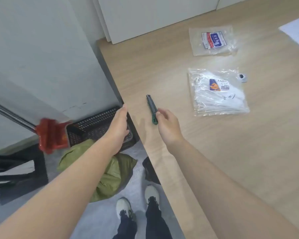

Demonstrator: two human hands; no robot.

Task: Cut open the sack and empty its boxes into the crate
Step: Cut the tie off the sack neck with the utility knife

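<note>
Judging from the head view, the step in hand is taking up the utility knife (pixel 151 107), which lies on the table (pixel 197 152) near its left edge. To do this well, the handle should be seated fully in the palm rather than nipped at its tip. The tool should be carried down with its far end pointed away from the other arm. Whether the blade is out cannot be told.

Right hand (pixel 169 128): forearm stretched over the table, fingers curled round the near, green end of the knife, thumb against its side. The far end points away across the table.

Left hand (pixel 119 125): flat, fingers straight and together, holding nothing, poised at the table's left edge.

The black crate (pixel 93 123) stands on the floor against that edge, under the left hand. The green sack (pixel 114 171) lies on the floor beside the table, just near of the crate, and no cut shows in it. Two plastic packets (pixel 217 94) lie further in on the table, well apart from the knife.
</note>
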